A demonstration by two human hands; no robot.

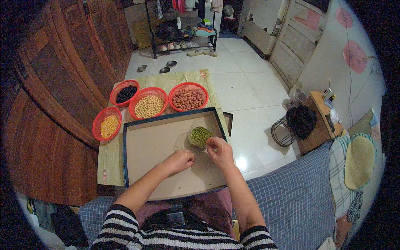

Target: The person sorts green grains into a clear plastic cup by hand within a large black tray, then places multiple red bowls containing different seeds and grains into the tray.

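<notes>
A clear container of green mung beans [201,135] stands in the right half of a shallow box tray [153,147] with a dark rim. My right hand [220,152] is at the container's near right side, thumb and fingers bent towards each other; whether they pinch anything is too small to tell. To the left and nearer to me, my left hand [179,161] hovers over the tray floor with its fingers curled in, which hides whatever may be inside. A few tiny dark specks lie on the tray floor close to its front edge.
Red plastic baskets hold yellow corn kernels [109,126], black beans [126,94], pale soybeans [149,106] and reddish-brown peanuts [188,100] along the table [109,168]. A wooden cabinet [62,131] borders the left. Checked cloth [287,193] covers the seat at my right.
</notes>
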